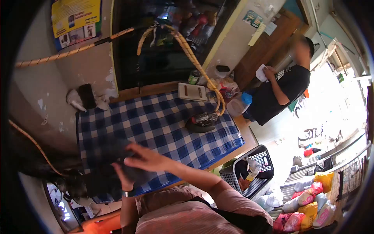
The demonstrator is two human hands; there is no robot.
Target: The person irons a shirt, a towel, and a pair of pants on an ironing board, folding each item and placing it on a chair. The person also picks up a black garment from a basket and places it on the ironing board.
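Observation:
A black cloth (137, 174), smeared by motion, hangs between my two hands above the near left part of the table. My left hand (124, 178), with a band at the wrist, closes on its near side. From the right my right hand (150, 159) reaches across, its thumb and fingers bent around the cloth's upper part. Blur hides the exact fingertip contact. Under them the table (156, 132) wears a blue and white checked cover. Farther right, apart from both hands, an iron (202, 121) lies on this cover with its cord rising from it.
A white tray (191, 92), a green can (193, 77) and a plastic tub (235, 107) line the table's far edge. A black laundry basket (253, 171) holds clothes at the right. Beyond it lie several filled bags (307, 199). Another person (286, 87) stands at the far right holding white paper.

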